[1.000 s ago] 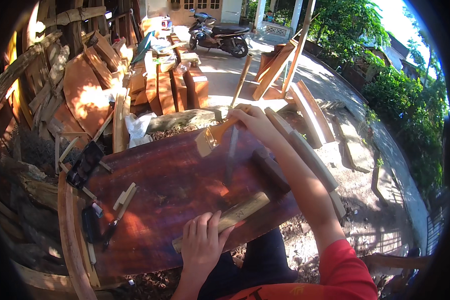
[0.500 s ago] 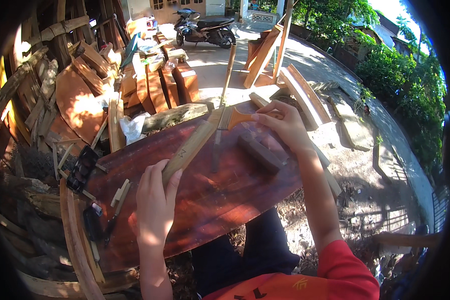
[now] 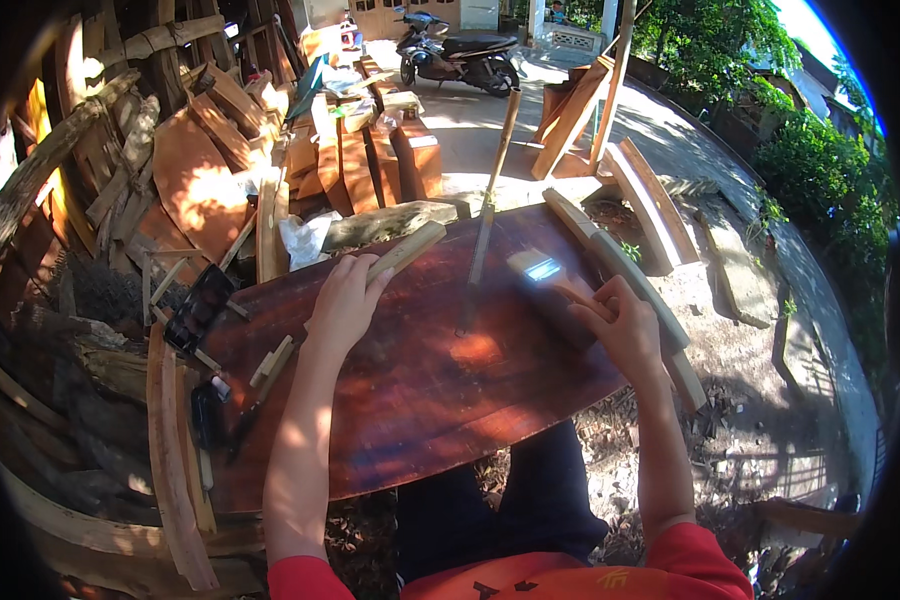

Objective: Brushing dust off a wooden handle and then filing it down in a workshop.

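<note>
A wide, glossy red-brown wooden board lies across my lap. My left hand grips the near end of a pale wooden stick at the board's far left edge. My right hand holds a flat paintbrush by its handle, with the bristles blurred over the board's far right part. A thin long rod slants across the board's far edge between the two hands.
Pale curved planks run along the board's right side. A dark flat object and small wood offcuts lie at the left end. Stacked red-brown wood parts, a plastic bag and a parked motorcycle are beyond.
My left hand carried the pale stick from the board's near side up to its far left edge. My right hand came down toward me with the brush.
</note>
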Available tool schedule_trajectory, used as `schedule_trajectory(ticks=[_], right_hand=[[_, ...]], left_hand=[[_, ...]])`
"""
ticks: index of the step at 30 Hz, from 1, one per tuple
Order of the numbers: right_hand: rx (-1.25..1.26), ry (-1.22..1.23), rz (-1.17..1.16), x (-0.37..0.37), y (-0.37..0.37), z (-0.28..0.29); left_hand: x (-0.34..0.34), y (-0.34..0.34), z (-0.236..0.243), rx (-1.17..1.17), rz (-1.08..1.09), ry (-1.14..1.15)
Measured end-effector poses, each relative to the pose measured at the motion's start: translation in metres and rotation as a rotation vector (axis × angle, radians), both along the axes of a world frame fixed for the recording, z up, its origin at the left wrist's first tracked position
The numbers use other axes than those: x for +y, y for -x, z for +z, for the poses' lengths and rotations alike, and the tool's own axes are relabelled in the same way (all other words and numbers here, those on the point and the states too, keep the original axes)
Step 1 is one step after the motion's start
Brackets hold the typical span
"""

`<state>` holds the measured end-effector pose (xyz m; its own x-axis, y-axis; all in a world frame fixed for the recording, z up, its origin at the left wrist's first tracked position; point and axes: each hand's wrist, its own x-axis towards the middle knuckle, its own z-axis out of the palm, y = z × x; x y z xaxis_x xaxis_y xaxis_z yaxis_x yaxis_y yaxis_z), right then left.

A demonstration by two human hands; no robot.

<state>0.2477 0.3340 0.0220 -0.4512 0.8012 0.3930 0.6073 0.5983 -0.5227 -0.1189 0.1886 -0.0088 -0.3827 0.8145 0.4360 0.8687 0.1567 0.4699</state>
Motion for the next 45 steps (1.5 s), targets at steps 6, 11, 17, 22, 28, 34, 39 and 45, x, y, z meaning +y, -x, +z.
schedule_trajectory(ticks=[6, 11, 17, 22, 28, 34, 39, 45], right_hand=[[-0.178, -0.249, 0.042, -0.009, 0.003, -0.009], [-0.258, -0.428, -0.057, -0.030, 0.018, 0.023], [-0.124, -0.372, 0.207, -0.059, 0.084, 0.031], [-0.220, -0.307, 0.306, -0.022, 0.129, 0.028], [-0.507, -0.198, 0.207, 0.095, 0.156, 0.034], [-0.544, 0.127, 0.287, 0.181, 0.199, 0.006], [-0.678, 0.162, -0.035, 0.211, 0.236, -0.038], [-0.404, 0.318, 0.058, 0.228, 0.265, -0.038]], left_hand=[[0.005, 0.008, -0.013, 0.050, 0.035, 0.041], [0.004, 0.008, -0.023, 0.123, 0.092, 0.025], [0.003, 0.007, -0.029, 0.168, 0.123, -0.044], [0.002, 0.006, -0.034, 0.152, 0.168, -0.050], [0.003, 0.009, -0.038, 0.126, 0.096, -0.098], [0.007, 0.012, -0.041, 0.070, 0.089, -0.068], [0.008, 0.007, -0.041, 0.073, 0.105, -0.090], [0.009, 0.005, -0.036, 0.129, 0.211, -0.053]])
